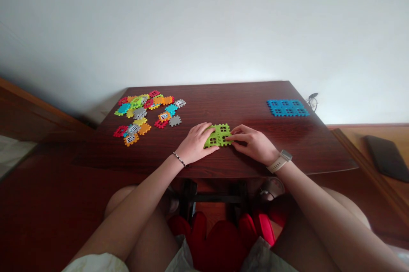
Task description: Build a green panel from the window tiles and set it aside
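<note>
A lime-green panel of joined puzzle tiles with window cut-outs lies flat near the table's front edge. My left hand grips its left side, fingers over the top edge and thumb along the near edge. At the right side, my right hand has its fingers and thumb closed on the panel's border. The left hand covers part of the left tiles. A larger blue panel of joined window tiles rests apart at the back right.
Loose tiles in several colours are heaped on the table's left side, some overlapping. The dark wooden table stands against a white wall. A black cable shows beyond its right edge, and a dark flat object lies farther right.
</note>
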Available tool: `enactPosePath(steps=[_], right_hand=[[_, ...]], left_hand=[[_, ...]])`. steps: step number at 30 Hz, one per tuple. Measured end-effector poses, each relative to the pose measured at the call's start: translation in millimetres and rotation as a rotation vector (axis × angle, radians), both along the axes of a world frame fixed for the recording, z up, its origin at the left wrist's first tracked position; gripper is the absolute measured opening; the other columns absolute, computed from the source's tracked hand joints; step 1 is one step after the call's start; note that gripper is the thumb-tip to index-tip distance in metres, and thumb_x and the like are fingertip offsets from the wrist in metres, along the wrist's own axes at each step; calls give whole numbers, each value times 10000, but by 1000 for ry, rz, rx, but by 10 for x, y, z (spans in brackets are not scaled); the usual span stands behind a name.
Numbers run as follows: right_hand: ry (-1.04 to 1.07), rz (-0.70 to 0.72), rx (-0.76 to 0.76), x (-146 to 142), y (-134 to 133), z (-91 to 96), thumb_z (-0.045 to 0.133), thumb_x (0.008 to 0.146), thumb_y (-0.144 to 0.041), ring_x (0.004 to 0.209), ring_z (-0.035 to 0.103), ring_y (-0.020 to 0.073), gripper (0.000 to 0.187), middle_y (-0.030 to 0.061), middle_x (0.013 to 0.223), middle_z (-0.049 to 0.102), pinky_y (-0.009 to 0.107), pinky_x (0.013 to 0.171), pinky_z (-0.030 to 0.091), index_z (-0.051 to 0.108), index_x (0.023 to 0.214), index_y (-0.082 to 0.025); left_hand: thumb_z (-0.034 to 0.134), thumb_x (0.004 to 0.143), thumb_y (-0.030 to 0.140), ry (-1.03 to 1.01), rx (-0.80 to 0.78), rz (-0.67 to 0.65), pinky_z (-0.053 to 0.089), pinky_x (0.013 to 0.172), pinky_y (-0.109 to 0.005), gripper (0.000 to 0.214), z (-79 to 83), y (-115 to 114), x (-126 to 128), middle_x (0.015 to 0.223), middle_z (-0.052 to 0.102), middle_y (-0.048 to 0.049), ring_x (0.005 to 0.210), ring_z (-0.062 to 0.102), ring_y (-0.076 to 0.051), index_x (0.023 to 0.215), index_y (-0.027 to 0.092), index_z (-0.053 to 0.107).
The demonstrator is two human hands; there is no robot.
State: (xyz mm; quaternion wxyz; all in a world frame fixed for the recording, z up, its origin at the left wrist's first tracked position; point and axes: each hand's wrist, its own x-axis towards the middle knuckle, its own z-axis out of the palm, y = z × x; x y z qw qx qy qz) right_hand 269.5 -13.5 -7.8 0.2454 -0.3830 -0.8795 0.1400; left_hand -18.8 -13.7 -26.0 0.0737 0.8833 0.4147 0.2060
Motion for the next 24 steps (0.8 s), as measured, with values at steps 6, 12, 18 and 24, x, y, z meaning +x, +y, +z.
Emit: enactPosePath(steps=[6,12,18,24], right_hand=[[1,12,1,-11,-4,0,686,991,-195,1034,759,237,296,85,1211,748,375,947,644,853,1208,-306],[3,13,-2,-13,3,-1,699,983,-197,1041,756,237,291,74,1187,755,372,958,639,858,1190,-327],[-2,15,-9,-19,6,3,690,981,-184,1047,755,248,292,81,1184,753,389,958,635,862,1179,-313],[2,30,7,-22,9,-3,688,981,-178,1068,746,254,291,79,1169,758,401,969,628,859,1174,-312]], left_hand=[[701,1008,566,3,12,-5,408,1293,-607,640,-20,4,-9,1616,537,-195,1540,484,-383,1511,198,555],[696,1013,565,4,13,-1,405,1295,-605,634,-15,-9,-5,1623,528,-189,1543,480,-382,1515,205,554],[706,1019,520,3,18,-21,425,1284,-593,547,29,-22,10,1622,526,-167,1528,496,-363,1473,234,598],[675,1055,416,5,40,-103,487,1231,-560,344,53,-17,18,1475,636,-117,1423,583,-324,1363,262,684]])
